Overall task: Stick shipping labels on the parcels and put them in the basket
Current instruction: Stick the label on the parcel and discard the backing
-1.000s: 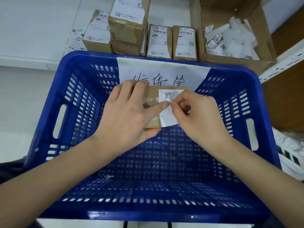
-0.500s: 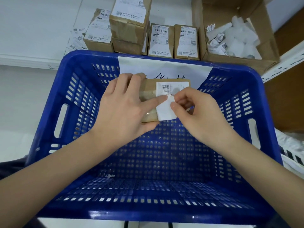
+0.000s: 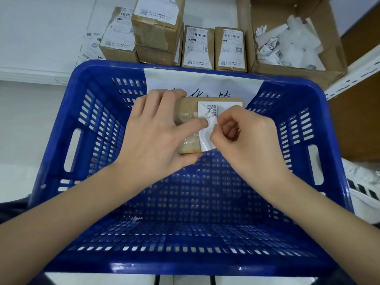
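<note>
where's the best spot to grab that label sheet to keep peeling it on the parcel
Probably at the curled-up flap of the label near its left edge, pinched from the right side as the right hand does now. That flap stands free of the parcel, so fingers can get under it; the rest lies flat. The left hand grips the parcel and its thumb presses beside the flap, leaving the right side open.

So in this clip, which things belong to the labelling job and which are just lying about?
In the job:
- parcel, held by the left hand
- shipping label, a peeled edge pinched by the right hand
- blue basket
- labelled parcels behind the basket

Lying about:
- cardboard box of crumpled paper
- loose label sheets, far left
- handwritten paper sign on the basket
</note>
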The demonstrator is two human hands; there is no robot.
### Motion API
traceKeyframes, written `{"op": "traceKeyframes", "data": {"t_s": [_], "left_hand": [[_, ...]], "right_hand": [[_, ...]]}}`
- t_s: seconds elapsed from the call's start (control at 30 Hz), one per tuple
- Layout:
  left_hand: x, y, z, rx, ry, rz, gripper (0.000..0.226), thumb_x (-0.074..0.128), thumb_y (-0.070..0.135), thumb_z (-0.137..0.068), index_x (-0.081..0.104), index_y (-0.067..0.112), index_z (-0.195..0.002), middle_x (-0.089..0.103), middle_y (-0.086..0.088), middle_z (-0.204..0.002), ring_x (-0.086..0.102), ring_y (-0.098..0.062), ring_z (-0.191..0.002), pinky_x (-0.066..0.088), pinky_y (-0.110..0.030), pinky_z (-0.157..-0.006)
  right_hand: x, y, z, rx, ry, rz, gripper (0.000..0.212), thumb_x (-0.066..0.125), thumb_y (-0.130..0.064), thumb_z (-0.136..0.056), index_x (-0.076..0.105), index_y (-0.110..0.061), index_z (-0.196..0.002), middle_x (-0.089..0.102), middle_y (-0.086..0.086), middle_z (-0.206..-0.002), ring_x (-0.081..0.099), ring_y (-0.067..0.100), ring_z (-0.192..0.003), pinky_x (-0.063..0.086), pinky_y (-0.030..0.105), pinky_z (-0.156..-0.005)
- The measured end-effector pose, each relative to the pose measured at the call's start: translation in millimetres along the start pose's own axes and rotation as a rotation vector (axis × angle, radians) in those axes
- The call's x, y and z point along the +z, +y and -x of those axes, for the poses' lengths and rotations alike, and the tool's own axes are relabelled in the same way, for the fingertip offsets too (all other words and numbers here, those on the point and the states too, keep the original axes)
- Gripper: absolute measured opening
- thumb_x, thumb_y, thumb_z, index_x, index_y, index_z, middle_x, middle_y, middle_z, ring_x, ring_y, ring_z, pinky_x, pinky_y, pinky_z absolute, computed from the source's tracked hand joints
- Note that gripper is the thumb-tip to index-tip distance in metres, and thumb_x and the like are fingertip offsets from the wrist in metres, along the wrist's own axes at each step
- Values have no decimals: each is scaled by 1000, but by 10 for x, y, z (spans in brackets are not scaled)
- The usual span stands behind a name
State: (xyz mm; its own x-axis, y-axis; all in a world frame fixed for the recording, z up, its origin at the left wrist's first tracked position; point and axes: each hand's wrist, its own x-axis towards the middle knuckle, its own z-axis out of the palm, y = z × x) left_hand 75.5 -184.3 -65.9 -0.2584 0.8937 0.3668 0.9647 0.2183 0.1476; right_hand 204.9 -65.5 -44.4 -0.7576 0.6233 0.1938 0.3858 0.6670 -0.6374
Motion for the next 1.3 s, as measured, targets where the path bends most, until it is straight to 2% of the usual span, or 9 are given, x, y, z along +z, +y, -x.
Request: {"op": "traceKeyframes", "data": {"t_s": [0.1, 0.27, 0.4, 0.5, 0.6, 0.7, 0.8, 1.07, 1.3], "left_hand": [[-6, -6, -3, -8, -1, -8, 45, 77, 47, -63, 71, 25, -102, 58, -21, -118, 41, -32, -106, 32, -44, -83], [-16, -20, 1, -46, -7, -5, 42, 72, 48, -66, 71, 25, -101, 58, -20, -119, 41, -33, -107, 32, -45, -83], [-11, -35, 1, -83, -8, 2, 42, 70, 49, -66, 71, 26, -101, 57, -19, -121, 45, -35, -108, 34, -45, -83], [2, -76, -21, -140, 3, 11, 44, 71, 51, -65, 70, 29, -103, 57, -17, -121, 47, -35, -108, 33, -43, -83], [16, -99, -30, -161, 10, 25, 48, 72, 55, -63, 67, 31, -105, 56, -16, -120, 43, -32, -107, 31, -41, -81], [10, -76, -29, -161, 6, 31, 49, 70, 56, -64, 67, 31, -106, 56, -16, -120, 45, -33, -107, 33, -41, -81], [-2, -52, -31, -147, 8, 46, 52, 71, 55, -62, 64, 32, -107, 56, -15, -121, 45, -33, -108, 34, -41, -81], [-1, -34, -10, -94, 9, 45, 50, 64, 54, -67, 51, 31, -109, 56, -15, -121, 47, -34, -107, 36, -42, -82], [24, -38, 4, -79, 8, 14, 55, 69, 53, -64, 48, 27, -108, 56, -15, -119, 45, -32, -106, 36, -42, -82]], "right_hand": [[44, 24, 26, -179, 46, 111, 5, 61, -8, -80, 64, -4, -80, 60, 3, -69, 56, 22, -64, 50, 42, -50], [82, 82, 28, -359, 33, 214, 11, 59, -7, -85, 67, 1, -84, 59, 9, -71, 55, 27, -66, 49, 40, -50], [61, 92, 9, -380, -39, 198, 27, 54, -23, -91, 68, 0, -92, 60, 8, -75, 56, 25, -70, 50, 38, -56], [82, 52, 39, -309, -149, 121, 42, 40, -29, -97, 66, 1, -110, 63, 8, -84, 58, 23, -78, 51, 39, -66], [103, 15, 77, -144, -187, -83, 34, 42, -18, -98, 63, -4, -121, 68, 6, -93, 60, 13, -81, 50, 27, -75], [40, -24, 37, 121, -228, -347, 20, 55, -13, -95, 68, -15, -110, 70, 0, -85, 64, 10, -77, 51, 22, -75], [6, -50, 14, 206, -254, -483, 10, 65, -14, -88, 67, -19, -97, 61, -6, -67, 55, 5, -63, 47, 15, -64], [89, 7, 68, 24, -222, -208, 16, 71, -24, -84, 62, -19, -97, 56, -11, -63, 54, 6, -68, 43, 15, -61], [65, 22, 15, 210, -292, -282, 25, 74, -34, -79, 53, -22, -87, 59, -8, -69, 55, 1, -65, 45, 15, -60]]}}
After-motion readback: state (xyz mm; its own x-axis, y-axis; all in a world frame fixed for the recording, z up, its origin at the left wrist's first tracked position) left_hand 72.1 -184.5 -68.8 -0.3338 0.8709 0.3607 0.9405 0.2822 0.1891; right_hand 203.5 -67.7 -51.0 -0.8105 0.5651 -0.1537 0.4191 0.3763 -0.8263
